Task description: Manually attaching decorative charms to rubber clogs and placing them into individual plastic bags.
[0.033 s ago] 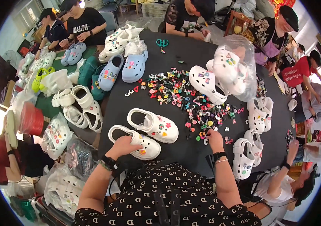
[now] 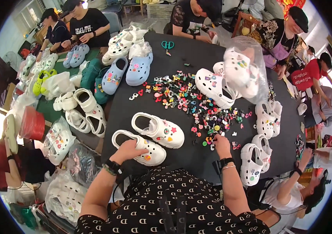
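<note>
My left hand (image 2: 129, 151) grips the side of a white clog (image 2: 156, 150), thumb over its top. That clog carries a few colourful charms near the toe. Beside it, a little farther off, rests the matching white clog (image 2: 169, 132), with a red star and other charms on its upper. At the near edge of a heap of loose shoe charms (image 2: 212, 113), my right hand (image 2: 223, 145) reaches down with its fingertips drawn together. Whatever is between those fingertips is too small to make out.
White clogs in a clear plastic bag (image 2: 242, 70) are at the far right of the black table (image 2: 197, 171). Finished-looking white clogs (image 2: 251, 163) line the right side; blue clogs (image 2: 139, 70) and teal scissors (image 2: 168, 45) lie farther back. Several people work around the tables.
The bagged white clogs at the far right have shifted and turned slightly. A person's hand at the right edge has moved a little. Both my hands stay in place.
</note>
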### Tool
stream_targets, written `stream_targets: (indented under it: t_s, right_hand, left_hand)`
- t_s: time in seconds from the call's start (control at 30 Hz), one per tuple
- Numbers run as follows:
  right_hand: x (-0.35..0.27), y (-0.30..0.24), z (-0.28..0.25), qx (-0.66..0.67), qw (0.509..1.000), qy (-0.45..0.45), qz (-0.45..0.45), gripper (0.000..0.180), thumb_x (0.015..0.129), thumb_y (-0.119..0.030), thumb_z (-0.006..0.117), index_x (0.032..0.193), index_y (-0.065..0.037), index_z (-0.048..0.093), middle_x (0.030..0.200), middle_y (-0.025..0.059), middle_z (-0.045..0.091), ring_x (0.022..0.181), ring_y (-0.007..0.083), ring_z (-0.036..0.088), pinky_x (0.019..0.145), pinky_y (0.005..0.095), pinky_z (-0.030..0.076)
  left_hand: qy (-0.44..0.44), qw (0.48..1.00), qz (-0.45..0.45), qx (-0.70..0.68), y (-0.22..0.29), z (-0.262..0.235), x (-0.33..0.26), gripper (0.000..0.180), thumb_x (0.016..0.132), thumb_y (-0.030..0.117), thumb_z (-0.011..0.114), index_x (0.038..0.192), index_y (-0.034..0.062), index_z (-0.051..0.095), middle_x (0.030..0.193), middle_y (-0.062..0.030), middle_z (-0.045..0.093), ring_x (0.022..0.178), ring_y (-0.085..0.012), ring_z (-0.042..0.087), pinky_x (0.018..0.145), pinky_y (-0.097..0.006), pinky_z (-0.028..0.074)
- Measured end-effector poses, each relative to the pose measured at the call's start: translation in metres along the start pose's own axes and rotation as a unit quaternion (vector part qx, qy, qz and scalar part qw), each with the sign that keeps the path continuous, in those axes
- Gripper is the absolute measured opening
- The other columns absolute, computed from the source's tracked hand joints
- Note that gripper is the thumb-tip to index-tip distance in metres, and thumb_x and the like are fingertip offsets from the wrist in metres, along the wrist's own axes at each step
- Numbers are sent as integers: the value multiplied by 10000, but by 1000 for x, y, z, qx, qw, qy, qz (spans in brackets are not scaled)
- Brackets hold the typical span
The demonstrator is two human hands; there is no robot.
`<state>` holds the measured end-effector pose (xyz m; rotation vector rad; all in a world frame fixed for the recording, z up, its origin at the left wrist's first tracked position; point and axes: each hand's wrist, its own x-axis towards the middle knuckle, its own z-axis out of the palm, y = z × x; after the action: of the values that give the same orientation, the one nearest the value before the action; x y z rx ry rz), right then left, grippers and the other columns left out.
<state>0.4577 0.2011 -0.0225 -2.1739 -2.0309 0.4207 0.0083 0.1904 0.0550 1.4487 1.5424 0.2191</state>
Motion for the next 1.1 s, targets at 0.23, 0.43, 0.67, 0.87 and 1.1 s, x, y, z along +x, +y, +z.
stream_targets:
  t_s: [0.23, 0.43, 0.67, 0.87, 1.1]
  right_hand:
    - [-5, -18, -1, -62, 997, -25, 39, 206, 857, -263, 618, 888, -62, 591, 799, 186, 672, 758, 389, 656, 670, 497, 522]
    - [-5, -19, 13, -71, 995, 19, 64, 226, 871, -275, 596, 883, -52, 559, 791, 178, 664, 754, 385, 659, 667, 501, 526]
    - [-8, -60, -31, -32, 996, 23, -86, 145, 856, -176, 619, 878, -35, 644, 834, 156, 671, 841, 343, 657, 732, 451, 526]
    - [-25, -156, -18, 144, 938, -96, -300, 161, 821, -212, 655, 863, -66, 707, 779, 150, 669, 790, 340, 652, 706, 443, 515]
    - [-32, -207, 7, 64, 921, -181, -338, 171, 832, -222, 673, 831, -52, 696, 772, 149, 665, 775, 351, 647, 683, 435, 515]
  left_hand:
    - [-51, 974, -93, -198, -13, 17, 24, 479, 834, 298, 729, 1138, -50, 602, 1014, -112, 685, 857, -200, 658, 740, -306, 517]
    - [-149, 842, -156, -495, 5, 29, 10, 347, 902, 96, 654, 1205, -48, 565, 1141, -142, 659, 984, -240, 670, 836, -362, 570]
    - [-140, 843, -128, -503, -11, 52, 8, 384, 868, 41, 678, 1215, -67, 551, 1163, -165, 651, 982, -257, 676, 821, -375, 578]
    - [-123, 842, -93, -518, 1, 50, -3, 410, 822, 0, 698, 1173, -73, 500, 1163, -173, 628, 1022, -262, 657, 862, -388, 562]
    - [-90, 863, -79, -491, -7, 60, -2, 309, 834, 27, 685, 1126, -34, 601, 1086, -127, 682, 931, -223, 679, 824, -350, 553]
